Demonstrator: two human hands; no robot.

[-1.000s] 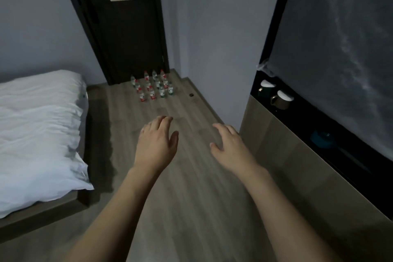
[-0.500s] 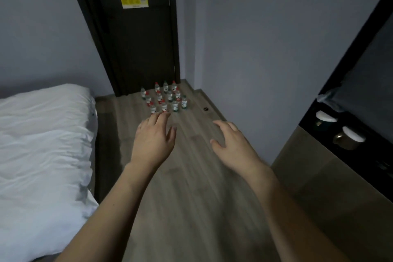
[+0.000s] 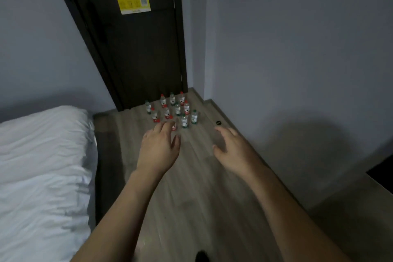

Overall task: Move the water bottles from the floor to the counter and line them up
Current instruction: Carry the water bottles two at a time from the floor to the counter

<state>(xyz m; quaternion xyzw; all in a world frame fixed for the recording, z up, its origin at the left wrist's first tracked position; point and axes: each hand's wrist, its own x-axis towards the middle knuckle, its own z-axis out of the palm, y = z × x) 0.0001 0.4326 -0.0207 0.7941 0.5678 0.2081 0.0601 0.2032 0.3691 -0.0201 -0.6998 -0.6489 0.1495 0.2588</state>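
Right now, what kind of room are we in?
Probably a hotel bedroom: a bed with white bedding, a dark door bearing a yellow Wi-Fi sticker, and small water bottles grouped on the wooden floor.

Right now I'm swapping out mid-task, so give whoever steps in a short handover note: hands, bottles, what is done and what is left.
Left hand: open, holding nothing.
Right hand: open, holding nothing.
Water bottles: upright in a cluster on the floor by the dark door, ahead of both hands.
Done: nothing in hand yet.
Left: carry the bottles to the counter, out of view here, and line them up.
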